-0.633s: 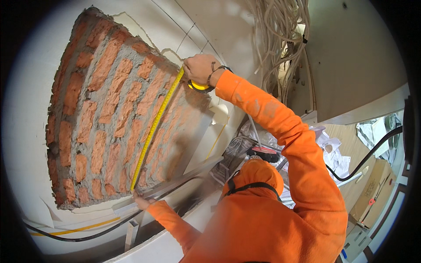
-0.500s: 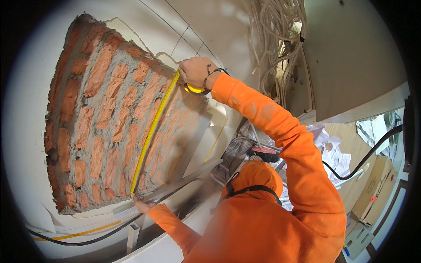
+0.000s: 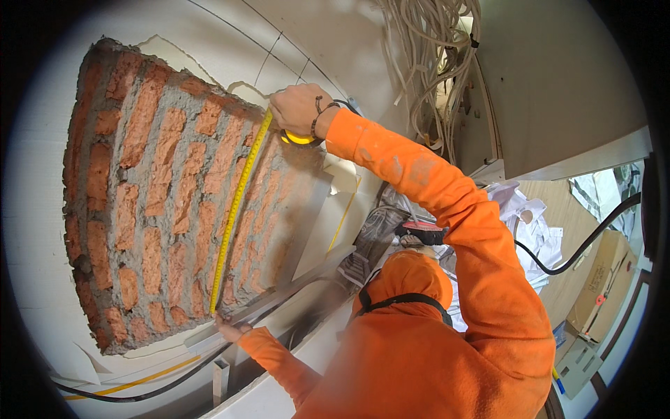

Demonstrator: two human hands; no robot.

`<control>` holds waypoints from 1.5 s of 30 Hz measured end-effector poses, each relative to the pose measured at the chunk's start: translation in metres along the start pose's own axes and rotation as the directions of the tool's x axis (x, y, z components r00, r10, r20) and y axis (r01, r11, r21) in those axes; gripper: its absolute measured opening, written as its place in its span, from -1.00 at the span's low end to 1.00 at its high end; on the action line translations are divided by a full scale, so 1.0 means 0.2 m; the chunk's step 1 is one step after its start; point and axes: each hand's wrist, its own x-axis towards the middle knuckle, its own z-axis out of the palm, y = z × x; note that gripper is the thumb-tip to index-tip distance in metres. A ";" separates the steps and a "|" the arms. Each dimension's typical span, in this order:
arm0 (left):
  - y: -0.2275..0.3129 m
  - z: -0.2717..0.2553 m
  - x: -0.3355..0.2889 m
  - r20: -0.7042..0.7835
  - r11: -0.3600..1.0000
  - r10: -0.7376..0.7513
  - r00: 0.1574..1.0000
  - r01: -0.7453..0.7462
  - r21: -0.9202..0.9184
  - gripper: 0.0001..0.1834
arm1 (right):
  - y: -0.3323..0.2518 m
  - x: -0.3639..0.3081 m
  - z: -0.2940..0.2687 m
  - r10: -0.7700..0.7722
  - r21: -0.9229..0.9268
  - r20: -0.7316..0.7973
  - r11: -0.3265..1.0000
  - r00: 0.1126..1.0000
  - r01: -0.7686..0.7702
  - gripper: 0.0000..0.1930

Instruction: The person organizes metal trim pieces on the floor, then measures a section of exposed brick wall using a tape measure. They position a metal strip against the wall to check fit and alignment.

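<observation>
A yellow measuring tape [image 3: 241, 199] is drawn out lengthwise over a patch of exposed red brick [image 3: 150, 202] with grey mortar. My right hand [image 3: 301, 109] is closed at its upper end, by the patch's upper right edge. The yellow and black tape case [image 3: 299, 138] shows just below that hand, partly covered by it. At the tape's lower end, near the patch's bottom edge, my left hand [image 3: 232, 329] pinches the tip with its fingertips. The tape bows slightly between my hands.
Pale plaster with pencil lines [image 3: 272, 52] surrounds the bricks. A bundle of whitish cables [image 3: 440, 77] hangs at the top beside a large panel [image 3: 558, 91]. Metal profiles [image 3: 300, 283] run below the patch. A black cable [image 3: 593, 241], crumpled white sheeting [image 3: 534, 234] and a cardboard box [image 3: 600, 286] lie right.
The view has shifted, so the brick patch sits further left and slightly lower. Both hands keep their hold on the tape, which bows a little more.
</observation>
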 end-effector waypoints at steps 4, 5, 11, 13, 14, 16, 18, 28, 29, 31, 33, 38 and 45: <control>-0.03 -0.03 0.05 0.010 1.000 0.014 1.000 -0.014 -0.025 -0.74 | 0.01 0.01 0.02 -0.025 -0.005 0.015 1.000 1.000 0.026 -0.71; -0.03 -0.04 0.05 0.012 0.999 0.016 1.000 -0.016 -0.035 -0.74 | 0.01 0.00 0.01 -0.027 -0.004 0.021 1.000 0.999 0.027 -0.70; -0.03 -0.02 0.06 0.013 0.999 -0.038 0.999 0.038 -0.030 -0.75 | 0.01 0.01 0.01 -0.019 -0.013 0.031 1.000 0.999 0.019 -0.70; -0.05 -0.05 0.10 0.039 0.999 -0.023 0.999 0.024 -0.041 -0.75 | 0.01 0.01 0.01 -0.016 -0.010 0.036 1.000 0.999 0.016 -0.70; -0.06 -0.06 0.12 0.052 0.999 -0.015 0.999 0.017 -0.046 -0.75 | 0.00 0.01 0.00 -0.014 -0.009 0.038 1.000 0.999 0.015 -0.69; -0.08 -0.08 0.15 0.054 0.996 -0.043 0.998 0.047 -0.082 -0.76 | -0.02 0.00 -0.02 0.000 0.004 0.028 1.000 1.000 0.000 -0.73; -0.09 -0.08 0.16 0.057 0.995 -0.055 0.997 0.059 -0.084 -0.76 | -0.02 0.00 -0.02 0.004 0.005 0.017 1.000 1.000 -0.004 -0.74; 0.03 0.02 -0.06 0.046 1.000 0.003 0.999 -0.001 -0.027 -0.77 | 0.01 0.01 0.01 -0.018 -0.010 0.026 1.000 1.000 0.018 -0.70; 0.04 0.03 -0.07 0.047 1.000 0.003 0.999 -0.003 -0.013 -0.77 | 0.01 0.01 0.01 -0.020 -0.009 0.026 1.000 0.999 0.020 -0.70; 0.03 0.00 -0.05 0.053 1.000 0.001 0.999 0.001 -0.022 -0.76 | -0.01 0.00 0.00 -0.002 -0.001 0.005 1.000 1.000 0.002 -0.73; 0.02 -0.01 -0.04 0.064 1.000 0.003 0.998 -0.002 -0.023 -0.76 | -0.02 -0.01 -0.01 0.008 0.003 0.000 1.000 1.000 -0.008 -0.74; 0.02 -0.01 -0.05 0.073 1.000 0.014 0.997 -0.012 -0.026 -0.76 | 0.00 0.00 0.01 -0.023 0.001 0.011 1.000 1.000 0.023 -0.70; -0.01 -0.03 0.02 0.065 0.999 -0.025 0.998 0.028 -0.042 -0.76 | 0.00 0.00 0.00 -0.016 -0.008 0.020 1.000 1.000 0.016 -0.70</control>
